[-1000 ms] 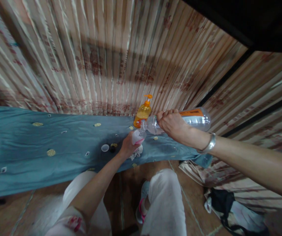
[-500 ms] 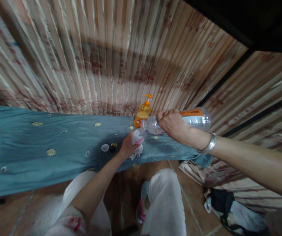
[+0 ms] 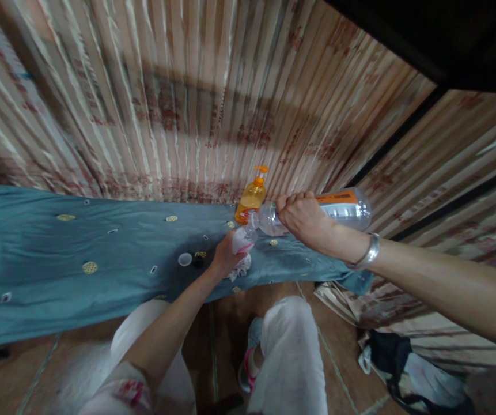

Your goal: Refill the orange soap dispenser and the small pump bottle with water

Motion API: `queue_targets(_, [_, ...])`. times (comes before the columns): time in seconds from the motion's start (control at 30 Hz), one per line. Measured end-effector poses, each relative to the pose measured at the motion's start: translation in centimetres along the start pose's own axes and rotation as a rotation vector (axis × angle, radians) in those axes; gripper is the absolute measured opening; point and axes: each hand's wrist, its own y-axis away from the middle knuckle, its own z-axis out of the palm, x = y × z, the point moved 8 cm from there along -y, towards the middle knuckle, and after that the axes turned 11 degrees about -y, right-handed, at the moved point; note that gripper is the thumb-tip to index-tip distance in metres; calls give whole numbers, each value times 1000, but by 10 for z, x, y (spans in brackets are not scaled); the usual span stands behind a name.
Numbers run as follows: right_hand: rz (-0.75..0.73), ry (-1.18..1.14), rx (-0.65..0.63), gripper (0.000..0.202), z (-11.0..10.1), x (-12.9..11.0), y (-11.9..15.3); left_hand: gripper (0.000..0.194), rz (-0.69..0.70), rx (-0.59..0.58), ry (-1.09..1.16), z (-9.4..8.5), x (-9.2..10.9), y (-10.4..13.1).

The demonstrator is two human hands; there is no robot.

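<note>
My left hand (image 3: 225,255) is wrapped round a small clear bottle (image 3: 243,238) with a white and pink label. My right hand (image 3: 302,216) grips a large clear bottle (image 3: 351,210) with an orange label, tipped almost on its side. The large bottle's neck meets the small bottle's mouth; any liquid passing between them is too small to tell. Right behind the two mouths stands an orange pump bottle (image 3: 251,202). A crumpled white cloth (image 3: 241,268) lies beside my left hand. A white cap (image 3: 184,259) and a small black object (image 3: 198,261) rest left of it.
A blue patterned cloth (image 3: 122,242) covers the long narrow surface. Pleated curtains (image 3: 187,104) hang close behind it. My knees are at its front edge, above a tiled floor (image 3: 334,351). A black and white bag (image 3: 403,363) lies at the lower right.
</note>
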Motion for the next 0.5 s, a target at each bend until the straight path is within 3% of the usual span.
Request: queue_targets(0.5, [22,23,-87,46,-4,-2,4,59,-8,-12,-14,1,1,0])
